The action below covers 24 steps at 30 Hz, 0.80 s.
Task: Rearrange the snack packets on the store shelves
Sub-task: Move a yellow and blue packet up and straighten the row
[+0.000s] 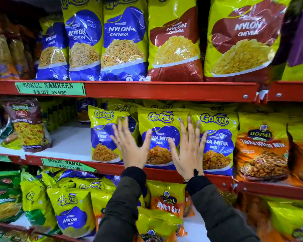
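Observation:
Three yellow-and-blue Gokul packets stand upright in a row on the middle shelf [101, 167]: a left packet [103, 135], a middle Tikha Mitha Mix packet [162, 126] and a right Tikha Mitha Mix packet [219, 137]. My left hand [131, 145] is spread flat, fingers apart, over the seam between the left and middle packets. Over the seam between the middle and right packets lies my right hand [189, 149], also spread flat. Neither hand grips anything. Whether the palms touch the packets I cannot tell.
Orange Gopal packets [262, 147] stand right of the row. A brown packet [27, 126] leans at the left beside a bare white patch of shelf [70, 142]. Large Nylon Gathiya [122, 42] and Nylon Chevda packets [175, 42] fill the top shelf. Loose packets [72, 208] crowd the shelf below.

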Each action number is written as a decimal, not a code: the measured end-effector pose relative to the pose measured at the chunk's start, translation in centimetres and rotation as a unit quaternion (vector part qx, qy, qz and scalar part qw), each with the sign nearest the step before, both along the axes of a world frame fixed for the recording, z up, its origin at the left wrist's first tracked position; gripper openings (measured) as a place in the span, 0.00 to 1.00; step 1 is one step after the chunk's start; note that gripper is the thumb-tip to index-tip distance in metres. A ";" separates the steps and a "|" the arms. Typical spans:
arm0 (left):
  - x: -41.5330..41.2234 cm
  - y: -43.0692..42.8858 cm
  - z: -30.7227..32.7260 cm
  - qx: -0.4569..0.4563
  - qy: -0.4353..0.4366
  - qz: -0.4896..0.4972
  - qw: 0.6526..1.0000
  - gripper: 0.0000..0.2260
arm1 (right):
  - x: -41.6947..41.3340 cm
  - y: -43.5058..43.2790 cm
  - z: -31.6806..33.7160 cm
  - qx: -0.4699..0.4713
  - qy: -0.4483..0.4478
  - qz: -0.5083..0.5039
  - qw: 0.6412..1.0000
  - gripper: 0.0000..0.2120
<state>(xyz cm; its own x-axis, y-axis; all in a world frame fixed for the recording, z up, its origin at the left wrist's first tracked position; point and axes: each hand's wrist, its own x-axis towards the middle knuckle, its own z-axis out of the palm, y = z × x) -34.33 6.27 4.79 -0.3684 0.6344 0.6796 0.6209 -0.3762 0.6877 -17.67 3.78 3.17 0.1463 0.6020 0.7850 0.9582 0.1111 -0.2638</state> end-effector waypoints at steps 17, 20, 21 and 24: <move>17.6 -2.9 0.6 -0.208 0.034 -0.070 0.975 0.20 | 18.3 -3.0 3.0 -0.129 0.459 0.064 0.877 0.13; 17.8 -2.4 -0.1 -0.186 -0.081 -0.108 0.973 0.15 | 19.0 -2.3 3.0 -0.156 0.484 0.095 0.856 0.13; 17.9 -2.4 -0.3 -0.182 -0.107 -0.108 0.971 0.12 | 19.1 -2.2 2.9 -0.151 0.501 0.103 0.846 0.12; 17.9 -2.2 -0.4 -0.171 -0.146 -0.082 0.971 0.08 | 19.3 -1.9 2.6 -0.108 0.568 0.125 0.806 0.08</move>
<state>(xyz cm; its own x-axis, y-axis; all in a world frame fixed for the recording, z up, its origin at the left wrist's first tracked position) -16.44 4.12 4.41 -0.3897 0.8708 0.2998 0.3312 -0.1713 0.9279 1.63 1.88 5.75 0.5496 0.8293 0.1014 0.0383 0.0963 -0.9946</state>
